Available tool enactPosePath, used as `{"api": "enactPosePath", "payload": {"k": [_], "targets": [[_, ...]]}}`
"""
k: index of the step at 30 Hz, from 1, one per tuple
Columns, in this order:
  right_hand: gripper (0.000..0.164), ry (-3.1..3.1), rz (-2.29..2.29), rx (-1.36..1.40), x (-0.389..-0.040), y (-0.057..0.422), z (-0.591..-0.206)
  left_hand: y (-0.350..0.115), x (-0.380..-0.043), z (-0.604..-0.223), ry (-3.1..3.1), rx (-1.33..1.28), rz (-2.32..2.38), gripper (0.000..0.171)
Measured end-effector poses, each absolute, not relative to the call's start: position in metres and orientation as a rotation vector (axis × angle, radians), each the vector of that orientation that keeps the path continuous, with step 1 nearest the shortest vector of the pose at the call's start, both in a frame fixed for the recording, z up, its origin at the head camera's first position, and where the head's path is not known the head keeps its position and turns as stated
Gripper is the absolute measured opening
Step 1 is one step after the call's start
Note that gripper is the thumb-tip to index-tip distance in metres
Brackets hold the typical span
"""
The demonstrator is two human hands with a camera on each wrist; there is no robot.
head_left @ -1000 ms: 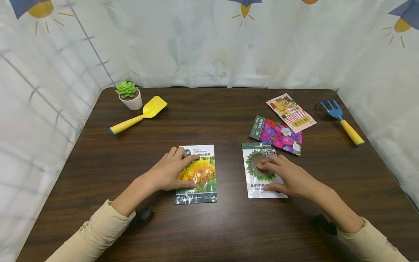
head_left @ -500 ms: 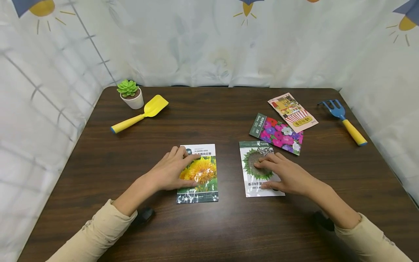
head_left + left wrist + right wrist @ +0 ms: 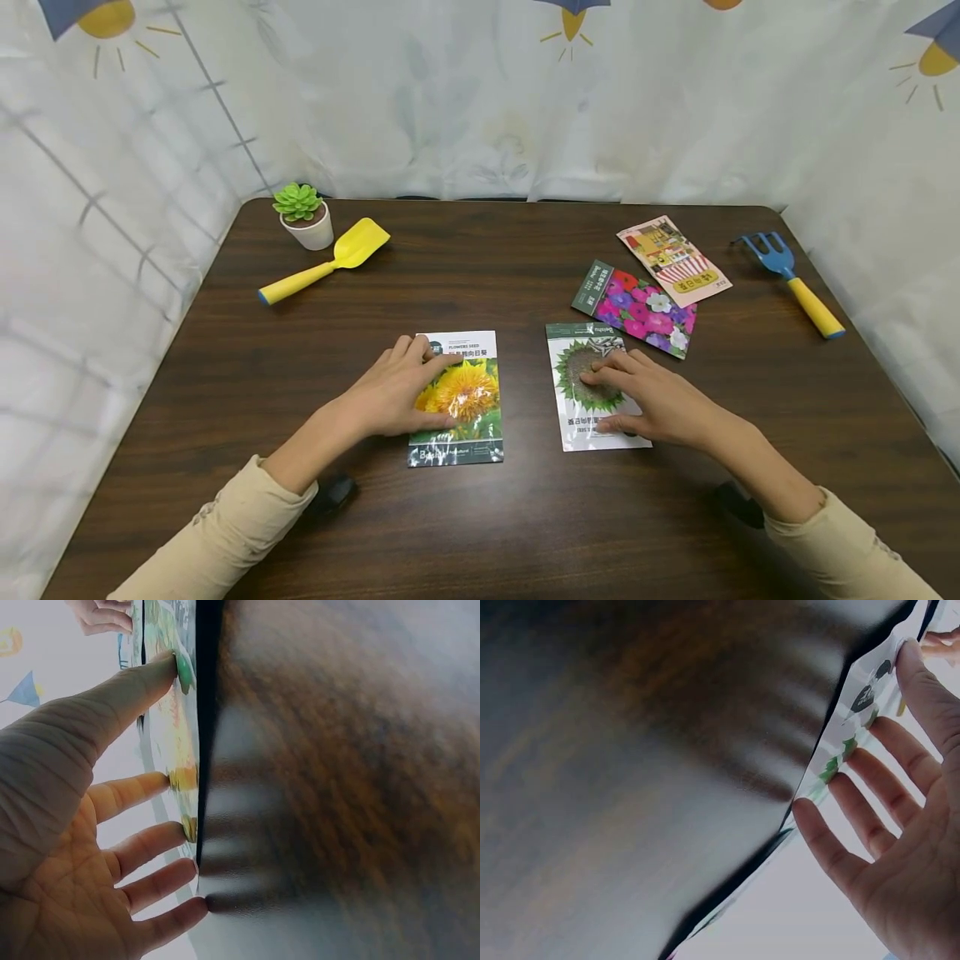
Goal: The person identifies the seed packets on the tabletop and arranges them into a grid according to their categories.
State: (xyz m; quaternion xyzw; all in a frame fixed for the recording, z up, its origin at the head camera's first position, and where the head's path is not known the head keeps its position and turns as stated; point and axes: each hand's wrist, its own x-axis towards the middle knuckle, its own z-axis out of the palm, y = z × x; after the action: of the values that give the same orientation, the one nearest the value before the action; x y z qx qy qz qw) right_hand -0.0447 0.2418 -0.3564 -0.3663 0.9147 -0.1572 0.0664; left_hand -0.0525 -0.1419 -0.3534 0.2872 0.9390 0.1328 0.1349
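A seed packet with a yellow flower picture (image 3: 472,392) lies flat on the dark wooden table, left of centre. My left hand (image 3: 393,387) rests on its left part, thumb and fingertips touching the face; the left wrist view shows the fingers spread and fairly straight. To the right lies a white seed packet with a green-fringed sunflower head (image 3: 581,392), its print upside down. Fingertips and thumb of my right hand (image 3: 652,400) touch its right half. In the right wrist view those fingers are spread and nearly straight, the little finger at the packet's edge.
Behind the right hand lie a purple-and-pink flower packet (image 3: 637,312) and a pink packet (image 3: 675,262) overlapping its corner. A blue hand fork with yellow handle (image 3: 798,287) lies far right. Back left are a yellow trowel (image 3: 330,258) and a potted succulent (image 3: 307,221). White curtains (image 3: 465,108) enclose the table.
The right hand and the sunflower-head packet have slid slightly to the left. The left hand stays on the yellow flower packet; the whole head view has shifted a little.
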Motion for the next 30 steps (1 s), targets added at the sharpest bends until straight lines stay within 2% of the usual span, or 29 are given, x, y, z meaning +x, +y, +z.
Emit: {"api": "enactPosePath", "payload": {"k": [21, 30], "targets": [[0.062, 2.81, -0.448, -1.143, -0.037, 0.242, -0.357, -0.142, -0.052, -0.355, 2.717, 0.831, 0.391, 0.086], [0.065, 2.842, -0.56, -1.155, -0.042, 0.251, -0.343, -0.141, -0.053, -0.353, 2.721, 0.831, 0.375, 0.088]]}}
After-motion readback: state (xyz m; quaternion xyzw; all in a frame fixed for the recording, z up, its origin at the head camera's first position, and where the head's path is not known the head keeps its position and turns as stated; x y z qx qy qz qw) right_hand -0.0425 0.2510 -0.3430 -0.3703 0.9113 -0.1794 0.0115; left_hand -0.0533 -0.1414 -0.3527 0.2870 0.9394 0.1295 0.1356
